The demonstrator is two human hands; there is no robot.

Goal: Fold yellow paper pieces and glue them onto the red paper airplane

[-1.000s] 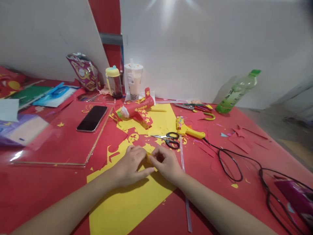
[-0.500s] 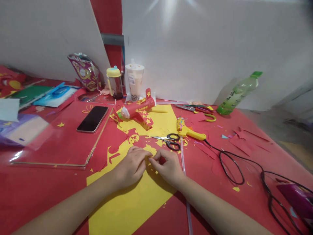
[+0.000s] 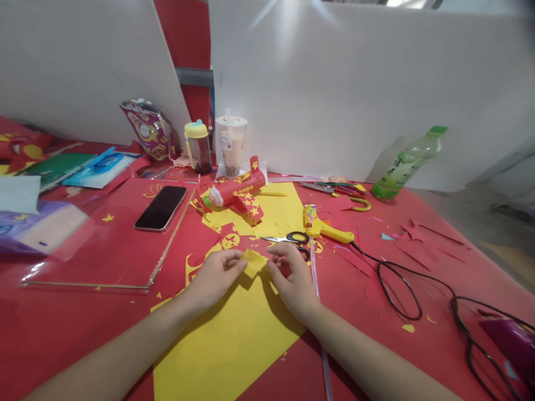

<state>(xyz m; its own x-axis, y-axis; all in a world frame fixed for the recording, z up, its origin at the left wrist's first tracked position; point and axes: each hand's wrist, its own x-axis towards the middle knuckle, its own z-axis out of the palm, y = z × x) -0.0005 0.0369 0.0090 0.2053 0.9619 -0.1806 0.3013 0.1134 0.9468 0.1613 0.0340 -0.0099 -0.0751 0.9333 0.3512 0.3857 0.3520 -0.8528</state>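
Observation:
Between my hands is a small piece of yellow paper (image 3: 253,264), creased and roughly square. My left hand (image 3: 219,275) pinches its left edge between thumb and fingers. At its right corner, my right hand (image 3: 291,281) closes thumb and forefinger on the paper. Both hands hover over a large yellow sheet (image 3: 217,345). Just beyond my right hand lie scissors (image 3: 288,239) with black handles, partly hidden by its fingers. A yellow glue gun (image 3: 328,227) rests to their right. Farther back sits a red paper rocket model (image 3: 236,192) with yellow stars.
A phone (image 3: 161,208) lies on a clear plastic sleeve at left. Behind stand a milk tea cup (image 3: 232,146), a yellow-lidded bottle (image 3: 197,147) and a snack bag (image 3: 150,131). A green bottle (image 3: 407,164) leans against the white board at right. A black cord (image 3: 397,301) loops across the red table.
My hands have moved slightly apart, and the small yellow paper now shows between them, spread out. The view has tilted up a little.

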